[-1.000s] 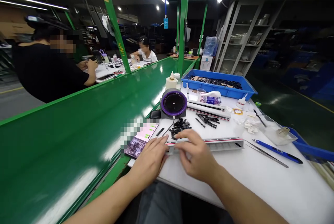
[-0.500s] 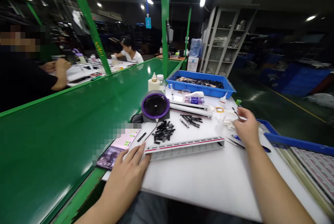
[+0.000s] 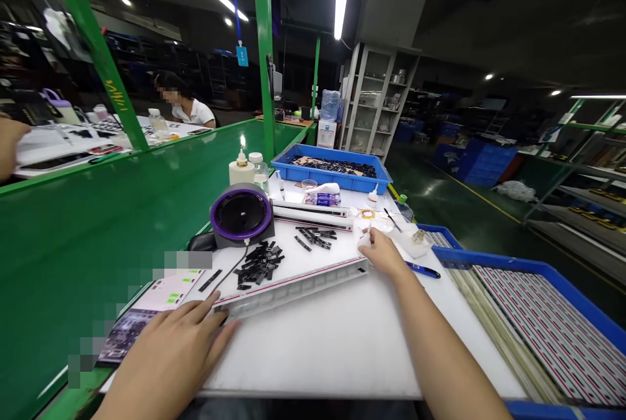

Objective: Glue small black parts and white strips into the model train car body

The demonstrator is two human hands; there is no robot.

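Lying across the white worktop (image 3: 342,342), the long white strip (image 3: 293,284) is sitting between our two hands. We are pressing our left hand (image 3: 169,351) flat, fingers spread, on its near end. Our right hand (image 3: 384,254) is resting loosely curled at its far end, holding nothing we can make out. Small black parts (image 3: 259,263) are lying just beyond.

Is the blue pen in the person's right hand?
No, the blue pen lies on the white table beside the right hand.
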